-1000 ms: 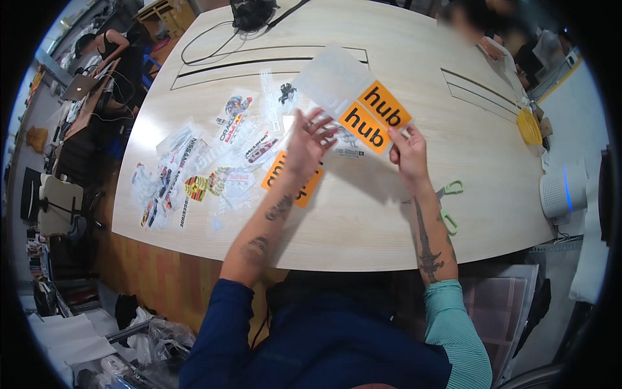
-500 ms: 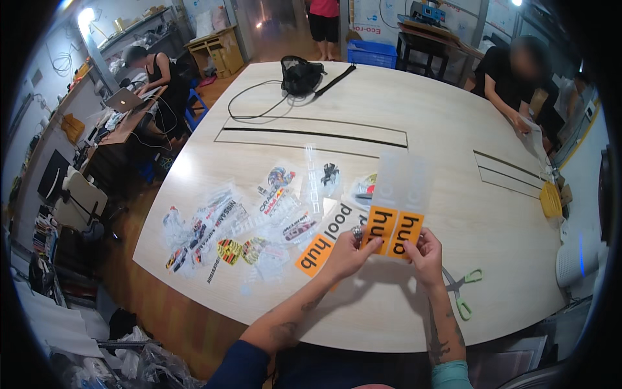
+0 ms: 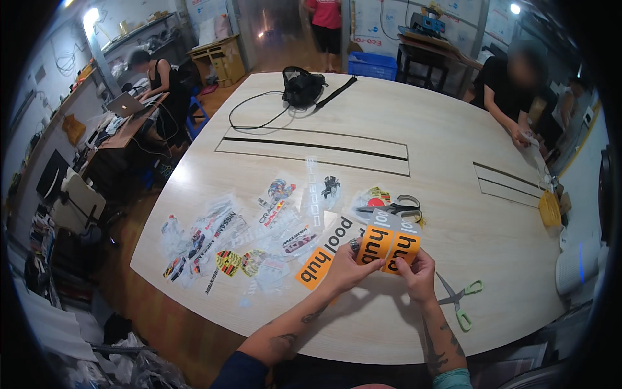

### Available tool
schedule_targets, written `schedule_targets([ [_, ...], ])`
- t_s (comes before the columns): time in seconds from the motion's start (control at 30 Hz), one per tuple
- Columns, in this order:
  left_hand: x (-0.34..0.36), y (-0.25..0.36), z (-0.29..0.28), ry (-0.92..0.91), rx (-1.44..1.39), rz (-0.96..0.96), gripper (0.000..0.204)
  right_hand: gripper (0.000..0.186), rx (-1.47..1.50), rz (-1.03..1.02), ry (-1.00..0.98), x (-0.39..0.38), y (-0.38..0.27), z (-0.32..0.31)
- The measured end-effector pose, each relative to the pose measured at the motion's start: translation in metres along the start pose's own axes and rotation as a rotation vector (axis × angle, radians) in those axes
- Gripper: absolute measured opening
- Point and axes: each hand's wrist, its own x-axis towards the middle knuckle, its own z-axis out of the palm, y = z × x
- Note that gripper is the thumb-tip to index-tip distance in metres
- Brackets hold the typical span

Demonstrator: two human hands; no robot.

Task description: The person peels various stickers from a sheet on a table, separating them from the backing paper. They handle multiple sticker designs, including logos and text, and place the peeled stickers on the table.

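Note:
Both hands hold a sticker sheet (image 3: 387, 245) with two orange lettered blocks and a greyish upper part that looks foreshortened. My left hand (image 3: 350, 271) grips its lower left edge, thumb on the front; a ring shows on a finger. At the lower right corner my right hand (image 3: 418, 275) pinches it between thumb and fingers. Beneath and left of my left hand lies another sticker, orange and white with black lettering (image 3: 316, 266). Just beyond the sheet are black-handled scissors (image 3: 400, 206), partly hidden. Green-handled scissors (image 3: 461, 305) lie spread to the right of my right hand.
Several clear-backed stickers (image 3: 285, 227) spread over the table's left half. A black mesh bag or cap with a cord (image 3: 302, 87) sits at the far side. A yellow object (image 3: 549, 207) is at the right edge. People work at left and far right; another stands behind.
The sheet's upper part has tipped down and looks much shorter, uncovering the black-handled scissors behind it. Both hands keep their hold, and the sheet has shifted slightly left.

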Motion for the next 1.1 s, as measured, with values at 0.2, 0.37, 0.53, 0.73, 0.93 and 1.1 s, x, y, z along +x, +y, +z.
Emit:
schedule_targets([
  [0.2, -0.004, 0.009, 0.008, 0.023, -0.039, 0.02, 0.047, 0.022, -0.06, 0.01, 0.031, -0.003, -0.004, 0.008],
  [0.37, -0.005, 0.007, 0.003, -0.026, -0.157, -0.065, 0.048, 0.023, 0.044, 0.042, -0.024, -0.002, 0.0, 0.002],
  [0.53, -0.005, -0.011, -0.001, -0.028, -0.065, -0.107, 0.047, 0.026, 0.041, 0.11, -0.057, -0.002, -0.006, 0.003],
  [0.73, -0.005, -0.008, 0.002, -0.013, -0.14, -0.046, 0.046, 0.032, 0.06, 0.099, -0.082, 0.0, -0.005, 0.005],
  [0.93, -0.003, -0.009, 0.002, -0.02, -0.123, -0.067, 0.046, 0.034, 0.063, 0.087, -0.084, 0.0, -0.008, 0.008],
  [1.1, -0.004, -0.01, 0.002, -0.013, -0.119, -0.077, 0.046, 0.034, 0.05, 0.093, -0.09, 0.0, -0.002, 0.006],
])
